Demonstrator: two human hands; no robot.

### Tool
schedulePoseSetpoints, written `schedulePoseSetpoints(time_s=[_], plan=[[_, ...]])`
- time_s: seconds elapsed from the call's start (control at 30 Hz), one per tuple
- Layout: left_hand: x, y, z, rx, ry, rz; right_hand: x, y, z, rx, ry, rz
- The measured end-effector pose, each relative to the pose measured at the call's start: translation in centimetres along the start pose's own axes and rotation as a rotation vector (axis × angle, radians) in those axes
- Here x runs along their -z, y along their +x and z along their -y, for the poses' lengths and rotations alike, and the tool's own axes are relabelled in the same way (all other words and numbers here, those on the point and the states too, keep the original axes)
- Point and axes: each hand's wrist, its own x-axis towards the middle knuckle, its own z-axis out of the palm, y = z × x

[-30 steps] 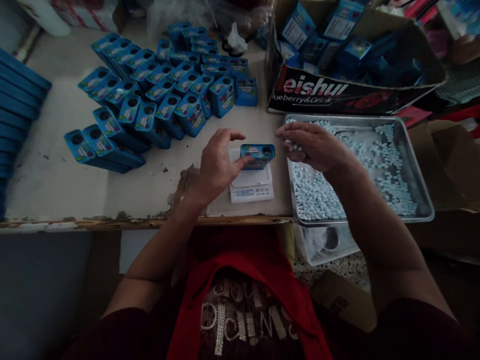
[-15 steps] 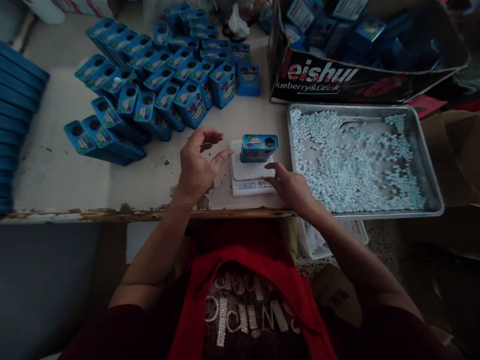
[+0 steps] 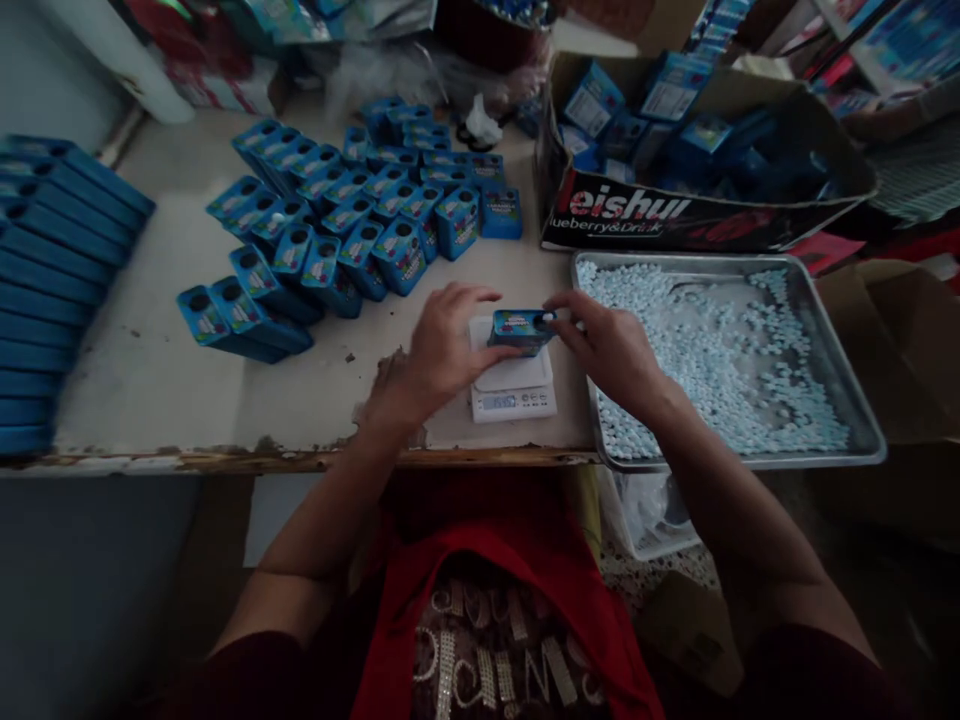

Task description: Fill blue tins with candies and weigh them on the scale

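A small blue box [image 3: 517, 343] with a round dark hole in its top stands on a white digital kitchen scale [image 3: 517, 405]. My left hand [image 3: 442, 345] is at the box's left end, thumb along the front and fingers stretched out behind, with a gap between them. The thumb overlaps the box; whether it presses on it I cannot tell. At the box's right end, my right hand [image 3: 619, 345] pinches a small white candy [image 3: 549, 316] at the hole. To the right, a metal tray [image 3: 844, 365] holds many pale blue and white candies [image 3: 682, 370].
Rows of similar blue boxes [image 3: 322, 215] stand at the back left of the table [image 3: 187, 400]. More blue boxes [image 3: 64, 300] are stacked at the far left. Behind the tray sits a black cardboard carton [image 3: 697, 215] full of blue boxes. A brown carton [image 3: 892, 330] is at the right.
My left hand has moved right to the box. My right hand has moved from the scale's edge up to the hole with a candy. The view has tilted up.
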Motion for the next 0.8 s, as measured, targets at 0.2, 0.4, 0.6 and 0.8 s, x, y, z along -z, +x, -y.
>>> schedulePoseSetpoints(time_s=[0.2, 0.4, 0.6, 0.8], plan=[[-3.2, 3.1, -3.3, -0.095, 0.147, 0.316, 0.5, 2.3, -1.7, -0.207, 0.691, -0.069], [6.5, 0.2, 0.9, 0.006, 0.172, 0.023, -4.0, 13.1, -0.1, -0.169, 0.347, -0.027], [28.0, 2.8, 10.4, 0.258, 0.520, -0.444, -6.4, 22.8, 4.0, 0.000, -0.619, 0.240], [39.3, 7.6, 20.3, 0.502, 0.473, -0.404, -6.5, 23.2, 0.6, -0.002, -0.736, 0.312]])
